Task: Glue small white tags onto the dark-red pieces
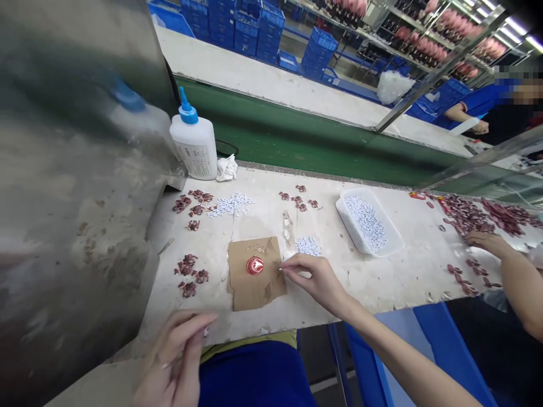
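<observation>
My right hand [316,280] is at the right edge of a brown cardboard piece [254,294], thumb and finger pinched on a tiny white piece [281,268]. On the cardboard lies a round red-and-white item [255,265]. My left hand [178,353], nearer to me at the lower left, has its fingers pressed together around a small, pale thing that I cannot make out. A small pile of white pieces [308,246] lies beyond my right hand, and another pile [231,204] is further left. Dark red small parts [186,264] sit in clusters left of the cardboard.
A white glue-type bottle [195,144] with a blue cap stands at the back left beside crumpled tissue [227,168]. A plastic tub [392,240] holds white pieces. A metal panel [85,198] bounds the left. At right, another person's hand [492,244] touches dark red parts [466,215].
</observation>
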Action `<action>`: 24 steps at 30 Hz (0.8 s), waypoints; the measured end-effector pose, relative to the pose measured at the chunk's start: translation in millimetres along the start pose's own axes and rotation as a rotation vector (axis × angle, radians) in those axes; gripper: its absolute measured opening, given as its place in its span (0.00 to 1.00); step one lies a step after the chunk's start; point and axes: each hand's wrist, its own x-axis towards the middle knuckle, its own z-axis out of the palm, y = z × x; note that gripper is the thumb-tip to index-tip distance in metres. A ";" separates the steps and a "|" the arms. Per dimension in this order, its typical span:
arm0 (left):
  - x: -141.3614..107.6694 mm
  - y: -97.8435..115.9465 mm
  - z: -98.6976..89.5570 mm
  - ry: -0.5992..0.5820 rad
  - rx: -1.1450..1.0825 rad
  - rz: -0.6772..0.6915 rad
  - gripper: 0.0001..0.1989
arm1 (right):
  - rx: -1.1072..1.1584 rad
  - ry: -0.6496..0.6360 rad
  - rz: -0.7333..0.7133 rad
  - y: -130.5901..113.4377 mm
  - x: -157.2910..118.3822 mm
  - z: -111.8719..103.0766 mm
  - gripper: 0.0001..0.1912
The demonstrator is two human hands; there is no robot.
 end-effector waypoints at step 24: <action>16.2 5.7 14.8 -0.036 -0.105 -0.096 0.09 | 0.075 0.075 -0.150 -38.6 17.1 23.6 0.06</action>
